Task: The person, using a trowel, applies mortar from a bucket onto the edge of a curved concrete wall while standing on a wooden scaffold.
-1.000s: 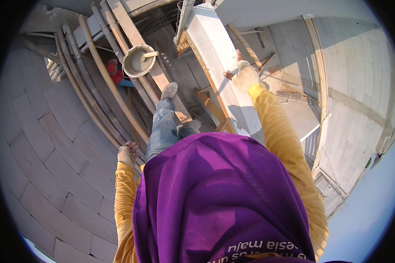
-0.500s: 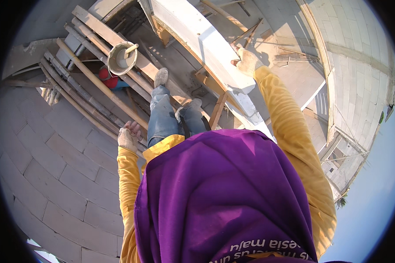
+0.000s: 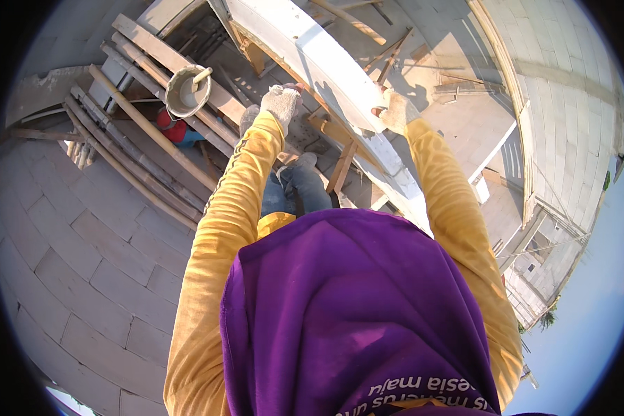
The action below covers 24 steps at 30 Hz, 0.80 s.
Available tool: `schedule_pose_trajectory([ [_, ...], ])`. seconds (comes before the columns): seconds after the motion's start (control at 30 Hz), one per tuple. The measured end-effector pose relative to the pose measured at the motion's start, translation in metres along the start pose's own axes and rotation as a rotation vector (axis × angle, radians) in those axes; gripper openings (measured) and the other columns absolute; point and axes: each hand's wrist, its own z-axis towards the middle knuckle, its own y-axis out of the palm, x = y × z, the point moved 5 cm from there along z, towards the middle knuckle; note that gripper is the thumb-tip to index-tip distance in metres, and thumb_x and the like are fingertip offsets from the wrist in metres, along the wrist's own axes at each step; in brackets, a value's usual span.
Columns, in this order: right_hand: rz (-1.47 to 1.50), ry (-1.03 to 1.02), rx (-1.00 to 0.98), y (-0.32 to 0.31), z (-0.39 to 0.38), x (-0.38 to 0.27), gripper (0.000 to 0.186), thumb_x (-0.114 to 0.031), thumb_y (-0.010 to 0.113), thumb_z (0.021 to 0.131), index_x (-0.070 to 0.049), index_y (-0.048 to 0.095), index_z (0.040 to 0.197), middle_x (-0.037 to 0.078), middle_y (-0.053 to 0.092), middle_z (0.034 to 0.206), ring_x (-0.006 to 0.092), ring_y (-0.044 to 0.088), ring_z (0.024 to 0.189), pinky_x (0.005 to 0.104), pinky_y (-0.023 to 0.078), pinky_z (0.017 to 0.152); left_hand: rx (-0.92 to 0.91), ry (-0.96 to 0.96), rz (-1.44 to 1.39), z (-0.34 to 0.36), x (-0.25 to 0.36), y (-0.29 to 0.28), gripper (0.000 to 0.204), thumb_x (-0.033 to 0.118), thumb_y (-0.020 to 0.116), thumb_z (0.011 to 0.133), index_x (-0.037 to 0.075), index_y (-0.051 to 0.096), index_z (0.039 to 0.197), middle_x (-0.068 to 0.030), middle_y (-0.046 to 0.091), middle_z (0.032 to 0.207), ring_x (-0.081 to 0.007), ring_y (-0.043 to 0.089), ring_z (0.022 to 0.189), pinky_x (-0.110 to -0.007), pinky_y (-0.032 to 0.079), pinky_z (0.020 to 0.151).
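Gloves (image 3: 279, 104) are covering both hands. The right hand (image 3: 397, 114) is bending its fingers against the right edge of a white beam (image 3: 336, 69); whether it is pinching it, I cannot tell. That beam is running diagonally from the top middle down toward the purple garment (image 3: 353, 298). The left hand (image 3: 282, 107) is hanging left of the beam, fingers partly curling, and I cannot tell whether they are touching anything. Farther left, a round bucket (image 3: 176, 84) is standing over a timber plank (image 3: 145, 40), a pale tool handle (image 3: 202, 75) is leaning across its rim, and bamboo poles (image 3: 152, 125) are lying beside a grey block wall (image 3: 83, 243)
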Motion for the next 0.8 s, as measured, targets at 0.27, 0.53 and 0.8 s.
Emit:
schedule_pose_trajectory([
  [0.27, 0.058, -0.041, 0.035, -0.008, -0.007, -0.01, 0.068, -0.03, 0.069, 0.084, -0.008, 0.044, 0.143, 0.023, 0.063, 0.119, 0.0362, 0.063, 0.107, 0.0399, 0.05, 0.092, 0.048, 0.039, 0.351, 0.031, 0.002, 0.066, 0.053, 0.042, 0.076, 0.082, 0.001, 0.063, 0.114, -0.0113, 0.064, 0.095, -0.0215, 0.059, 0.079, -0.035, 0.049, 0.069],
  [0.53, 0.016, -0.004, -0.01, -0.015, -0.011, -0.02, 0.067, -0.027, 0.069, 0.084, -0.008, 0.044, 0.144, 0.025, 0.062, 0.119, 0.0391, 0.061, 0.11, 0.0417, 0.049, 0.094, 0.062, -0.081, 0.244, 0.039, -0.012, 0.073, 0.058, 0.045, 0.077, 0.08, 0.001, 0.063, 0.114, -0.013, 0.065, 0.102, -0.0231, 0.063, 0.081, -0.035, 0.052, 0.066],
  [0.8, 0.162, -0.099, 0.058, -0.001, -0.01, -0.012, 0.077, -0.021, 0.065, 0.085, -0.009, 0.029, 0.152, 0.027, 0.057, 0.128, 0.04, 0.055, 0.12, 0.0419, 0.045, 0.101, 0.064, -0.233, 0.076, 0.038, -0.01, 0.077, 0.08, 0.049, 0.077, 0.079, -0.002, 0.046, 0.133, -0.0209, 0.057, 0.124, -0.036, 0.066, 0.099, -0.043, 0.057, 0.083],
])
